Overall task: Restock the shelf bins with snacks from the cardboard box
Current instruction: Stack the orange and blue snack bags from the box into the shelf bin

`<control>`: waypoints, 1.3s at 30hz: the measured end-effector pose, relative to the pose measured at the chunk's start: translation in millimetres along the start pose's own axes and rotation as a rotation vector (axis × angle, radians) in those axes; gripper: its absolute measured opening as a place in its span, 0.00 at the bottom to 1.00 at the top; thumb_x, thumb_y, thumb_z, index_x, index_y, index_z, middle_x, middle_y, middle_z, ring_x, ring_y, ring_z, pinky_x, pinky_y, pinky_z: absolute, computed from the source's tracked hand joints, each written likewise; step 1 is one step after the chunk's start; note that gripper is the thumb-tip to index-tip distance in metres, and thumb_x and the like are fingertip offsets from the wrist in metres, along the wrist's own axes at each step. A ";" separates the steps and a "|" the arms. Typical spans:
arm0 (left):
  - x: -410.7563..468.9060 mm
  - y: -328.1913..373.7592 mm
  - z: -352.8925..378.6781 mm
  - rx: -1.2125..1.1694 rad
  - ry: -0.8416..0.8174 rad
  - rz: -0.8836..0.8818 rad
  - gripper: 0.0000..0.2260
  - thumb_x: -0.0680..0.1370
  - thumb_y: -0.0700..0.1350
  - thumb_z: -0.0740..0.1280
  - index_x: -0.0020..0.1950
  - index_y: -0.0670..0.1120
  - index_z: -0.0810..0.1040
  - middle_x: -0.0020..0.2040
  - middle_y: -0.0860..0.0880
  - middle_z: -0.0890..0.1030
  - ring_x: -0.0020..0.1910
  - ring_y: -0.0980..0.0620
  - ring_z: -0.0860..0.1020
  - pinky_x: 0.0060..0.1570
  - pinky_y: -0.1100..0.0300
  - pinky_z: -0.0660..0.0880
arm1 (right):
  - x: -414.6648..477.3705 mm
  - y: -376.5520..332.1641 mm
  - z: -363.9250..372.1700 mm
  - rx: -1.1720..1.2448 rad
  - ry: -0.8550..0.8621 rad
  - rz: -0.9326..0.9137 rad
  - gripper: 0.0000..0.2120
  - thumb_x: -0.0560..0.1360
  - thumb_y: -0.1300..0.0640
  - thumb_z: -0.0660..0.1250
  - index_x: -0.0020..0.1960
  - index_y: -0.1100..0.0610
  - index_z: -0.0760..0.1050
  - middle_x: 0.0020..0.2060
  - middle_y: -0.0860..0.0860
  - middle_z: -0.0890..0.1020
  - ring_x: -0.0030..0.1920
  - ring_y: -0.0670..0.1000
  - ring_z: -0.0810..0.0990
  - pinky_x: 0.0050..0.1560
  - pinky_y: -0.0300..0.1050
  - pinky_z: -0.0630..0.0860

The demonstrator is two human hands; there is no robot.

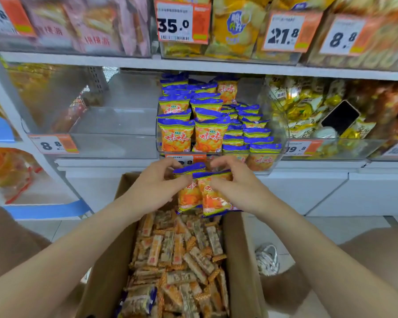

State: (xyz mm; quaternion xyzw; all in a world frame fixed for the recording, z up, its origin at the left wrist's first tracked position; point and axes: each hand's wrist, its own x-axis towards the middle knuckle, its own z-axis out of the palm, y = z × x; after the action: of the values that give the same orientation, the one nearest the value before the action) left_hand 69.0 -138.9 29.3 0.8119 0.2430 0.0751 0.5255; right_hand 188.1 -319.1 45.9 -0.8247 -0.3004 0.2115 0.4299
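Holding two snack packets [202, 195] between them, the left hand [155, 188] and the right hand [238, 188] meet above the far end of the cardboard box [238, 260], just below the front of the shelf [124, 61]. The left fingers [169, 164] curl over the blue top edge of the packets with the thumb pressed to the front, and the right fingers [218, 162] curl round the same top edge from the other side, so both hands grip the pair. The packets hang upright, orange faces toward the camera, one overlapping the other. Below them the box is filled with a loose heap of wrapped bars [182, 260]. Directly above the hands sits the middle bin [275, 125], see-through and packed with rows of matching blue-topped packets (the left rows stand higher than the right). Another see-through bin [115, 134] stands just left of it. In the bin to the right a dark phone [340, 117] lies tilted on gold-wrapped sweets [301, 111]. A white shoe [267, 259] rests on the floor beside the box.
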 end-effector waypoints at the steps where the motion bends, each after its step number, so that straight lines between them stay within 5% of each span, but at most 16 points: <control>1: -0.8 6.1 -3.2 0.024 0.060 0.088 0.08 0.78 0.54 0.74 0.53 0.56 0.79 0.47 0.55 0.86 0.42 0.51 0.84 0.40 0.54 0.81 | -1.0 -6.3 -8.3 0.127 0.079 -0.011 0.20 0.75 0.57 0.74 0.64 0.46 0.74 0.53 0.48 0.82 0.46 0.50 0.83 0.46 0.46 0.80; 4: -1.9 22.6 -9.1 0.061 0.188 0.292 0.07 0.80 0.53 0.72 0.57 0.58 0.78 0.45 0.58 0.85 0.41 0.58 0.83 0.39 0.62 0.78 | 2.9 -20.0 -31.6 0.566 0.287 -0.061 0.26 0.74 0.58 0.80 0.67 0.49 0.72 0.52 0.57 0.87 0.51 0.60 0.87 0.54 0.61 0.84; 6: -2.2 33.1 -9.0 0.123 0.263 0.395 0.08 0.82 0.53 0.69 0.61 0.58 0.77 0.46 0.63 0.82 0.44 0.64 0.82 0.37 0.71 0.74 | 12.1 -25.1 -45.3 0.629 0.410 -0.131 0.23 0.75 0.57 0.79 0.66 0.53 0.73 0.52 0.54 0.88 0.53 0.57 0.88 0.55 0.62 0.84; 10: 10.1 43.6 -5.7 0.282 0.270 0.554 0.12 0.83 0.54 0.68 0.66 0.59 0.78 0.55 0.68 0.76 0.58 0.64 0.75 0.53 0.70 0.72 | 51.2 -14.8 -68.6 0.449 0.659 -0.244 0.17 0.76 0.59 0.78 0.62 0.54 0.77 0.52 0.52 0.88 0.53 0.52 0.87 0.55 0.56 0.84; 13: 25.4 48.8 -1.6 0.422 0.262 0.623 0.13 0.83 0.57 0.66 0.65 0.55 0.79 0.57 0.62 0.79 0.64 0.57 0.71 0.62 0.57 0.71 | 92.4 1.8 -79.0 0.160 0.743 -0.231 0.22 0.77 0.57 0.77 0.67 0.57 0.75 0.55 0.54 0.86 0.55 0.52 0.86 0.57 0.53 0.83; 15: 35.1 52.6 2.6 0.478 0.263 0.693 0.13 0.82 0.57 0.66 0.64 0.54 0.80 0.62 0.60 0.79 0.68 0.54 0.71 0.67 0.49 0.69 | 117.6 11.4 -81.5 0.052 0.767 -0.208 0.21 0.77 0.55 0.77 0.66 0.57 0.75 0.52 0.53 0.86 0.48 0.48 0.83 0.50 0.48 0.81; 18: 49.5 58.4 5.4 0.462 0.257 0.700 0.13 0.81 0.56 0.66 0.62 0.53 0.81 0.67 0.59 0.77 0.73 0.56 0.68 0.71 0.47 0.65 | 152.3 19.5 -82.3 -0.052 0.776 -0.214 0.20 0.77 0.51 0.77 0.64 0.57 0.75 0.42 0.51 0.84 0.39 0.49 0.80 0.42 0.44 0.74; 23: 65.7 54.9 2.5 0.460 0.226 0.600 0.17 0.81 0.60 0.62 0.65 0.55 0.78 0.65 0.60 0.78 0.68 0.56 0.73 0.70 0.41 0.69 | 209.5 20.9 -86.0 -0.102 0.754 -0.193 0.20 0.75 0.49 0.78 0.58 0.58 0.75 0.38 0.54 0.83 0.42 0.59 0.82 0.44 0.53 0.78; 29: 72.1 55.9 -1.6 0.467 0.213 0.558 0.20 0.81 0.62 0.61 0.67 0.54 0.78 0.63 0.59 0.80 0.65 0.57 0.75 0.67 0.43 0.72 | 250.9 21.6 -81.1 -0.324 0.569 -0.057 0.18 0.83 0.52 0.69 0.64 0.65 0.73 0.57 0.63 0.80 0.61 0.66 0.77 0.48 0.49 0.65; 34: 71.6 59.0 -1.8 0.452 0.210 0.559 0.20 0.81 0.62 0.61 0.66 0.53 0.79 0.62 0.58 0.81 0.64 0.58 0.76 0.65 0.44 0.73 | 261.7 24.1 -94.8 -0.373 0.443 -0.039 0.14 0.82 0.51 0.70 0.51 0.59 0.70 0.37 0.54 0.75 0.46 0.59 0.77 0.42 0.47 0.67; 37: 70.1 61.9 -3.3 0.438 0.212 0.563 0.22 0.80 0.63 0.62 0.67 0.53 0.80 0.62 0.58 0.80 0.63 0.60 0.75 0.66 0.51 0.73 | 257.5 23.7 -95.7 -0.468 0.406 -0.036 0.15 0.81 0.48 0.70 0.54 0.60 0.73 0.46 0.60 0.82 0.51 0.64 0.80 0.43 0.51 0.72; 39: 69.0 63.2 -5.2 0.427 0.202 0.565 0.22 0.79 0.63 0.62 0.67 0.52 0.80 0.61 0.59 0.80 0.62 0.63 0.74 0.63 0.67 0.69 | 253.8 24.4 -96.1 -0.536 0.434 -0.016 0.19 0.78 0.42 0.70 0.47 0.57 0.72 0.46 0.60 0.81 0.52 0.66 0.80 0.43 0.53 0.74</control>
State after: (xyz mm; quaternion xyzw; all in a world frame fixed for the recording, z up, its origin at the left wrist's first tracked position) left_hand 147.0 -122.8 78.6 0.9269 0.0699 0.2445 0.2759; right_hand 439.4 -214.2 54.6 -0.9317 -0.2531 -0.0586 0.2537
